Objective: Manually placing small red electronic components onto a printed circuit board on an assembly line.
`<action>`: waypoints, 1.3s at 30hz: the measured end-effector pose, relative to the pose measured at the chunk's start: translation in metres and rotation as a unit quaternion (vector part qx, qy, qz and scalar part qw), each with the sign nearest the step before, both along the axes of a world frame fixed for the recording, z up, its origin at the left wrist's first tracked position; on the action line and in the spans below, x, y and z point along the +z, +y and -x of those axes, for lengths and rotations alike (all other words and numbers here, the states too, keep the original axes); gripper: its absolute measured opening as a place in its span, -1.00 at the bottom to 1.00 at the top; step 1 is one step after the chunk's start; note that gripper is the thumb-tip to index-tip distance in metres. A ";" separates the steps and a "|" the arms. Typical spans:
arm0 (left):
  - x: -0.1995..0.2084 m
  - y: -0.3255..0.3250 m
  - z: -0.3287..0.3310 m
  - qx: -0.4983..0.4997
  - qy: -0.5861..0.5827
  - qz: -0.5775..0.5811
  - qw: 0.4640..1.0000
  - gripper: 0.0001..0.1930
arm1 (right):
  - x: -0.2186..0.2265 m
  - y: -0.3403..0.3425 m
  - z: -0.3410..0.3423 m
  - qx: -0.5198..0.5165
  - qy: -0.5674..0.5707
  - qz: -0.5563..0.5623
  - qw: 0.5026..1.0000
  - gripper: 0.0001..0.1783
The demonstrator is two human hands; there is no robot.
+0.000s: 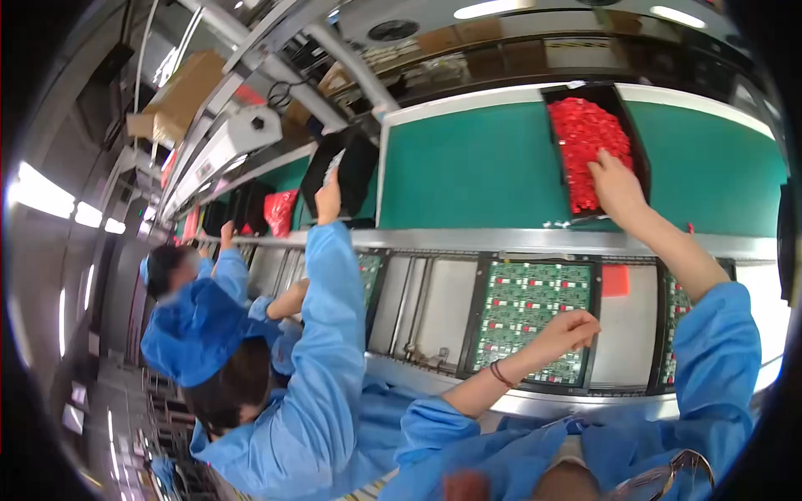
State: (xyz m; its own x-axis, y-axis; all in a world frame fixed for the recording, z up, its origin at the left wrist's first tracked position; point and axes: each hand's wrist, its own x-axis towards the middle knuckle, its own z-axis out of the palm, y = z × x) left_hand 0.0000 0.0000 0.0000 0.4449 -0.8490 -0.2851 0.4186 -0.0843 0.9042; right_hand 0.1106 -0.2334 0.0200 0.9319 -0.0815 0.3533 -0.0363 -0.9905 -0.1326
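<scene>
My right hand reaches into a black bin heaped with small red parts. Its fingers are apart and touch the heap; I cannot make out a part between them. Below and left of it, my left hand hovers over a green circuit board panel in a dark frame. The thumb and fingers of this hand are pinched together, and what they hold, if anything, is too small to name. Small red and white components dot the panel.
An orange-red block lies right of the panel, before another framed board. A metal rail separates the conveyor from the green shelf. At left, a co-worker's hand reaches to a black bin; a red bag stands beyond.
</scene>
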 end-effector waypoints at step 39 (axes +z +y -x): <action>-0.009 0.018 -0.110 0.260 -0.096 -0.049 0.960 -0.82 | 0.009 0.028 0.220 0.087 0.011 -0.372 0.924 -0.88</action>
